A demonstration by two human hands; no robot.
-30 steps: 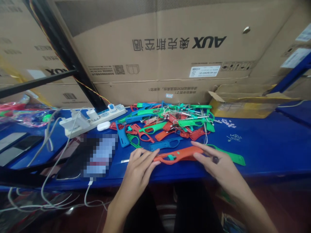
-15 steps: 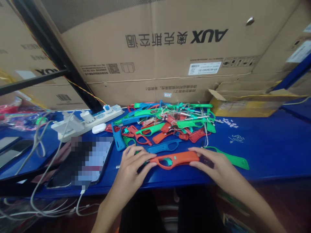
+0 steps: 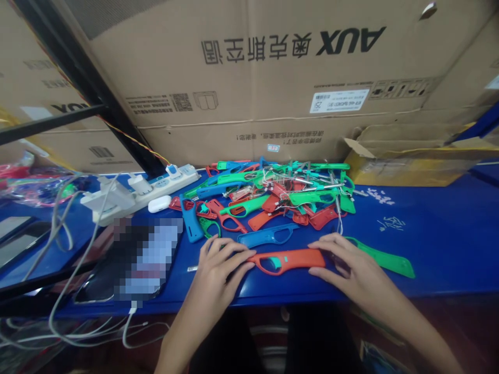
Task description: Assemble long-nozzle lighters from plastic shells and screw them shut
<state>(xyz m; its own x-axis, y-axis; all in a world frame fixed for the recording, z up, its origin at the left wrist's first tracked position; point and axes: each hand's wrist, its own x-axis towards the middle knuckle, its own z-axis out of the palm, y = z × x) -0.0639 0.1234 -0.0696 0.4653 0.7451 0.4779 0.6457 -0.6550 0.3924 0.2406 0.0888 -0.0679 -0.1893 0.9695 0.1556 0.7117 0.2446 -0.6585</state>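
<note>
Low over the front of the blue tabletop is an orange long-nosed lighter (image 3: 302, 259) with a teal trigger, lying level between my hands. My left hand (image 3: 218, 265) pinches its narrow front end between thumb and fingers, hiding the tip. At the broad handle end, my right hand (image 3: 346, 262) grips with the thumb below and fingers above. Just behind the lighter lies a blue lighter shell half (image 3: 267, 236). A green shell half (image 3: 385, 258) rests beyond my right hand. Further back is a tangled pile of lighter parts (image 3: 280, 195) in green, red and blue, with metal tubes and thin wires.
A white power strip (image 3: 159, 187) with plugs and a white earphone case (image 3: 159, 204) sit to the left, near a charging tablet (image 3: 132, 259). Right of the pile are small pale pieces (image 3: 392, 224) and an open carton (image 3: 413, 169). Large cardboard (image 3: 253, 104) stands behind.
The view has shifted slightly, so most things sit a little further right or lower. Both hands remain on the orange lighter, which looks nearly level now instead of slightly tilted.
</note>
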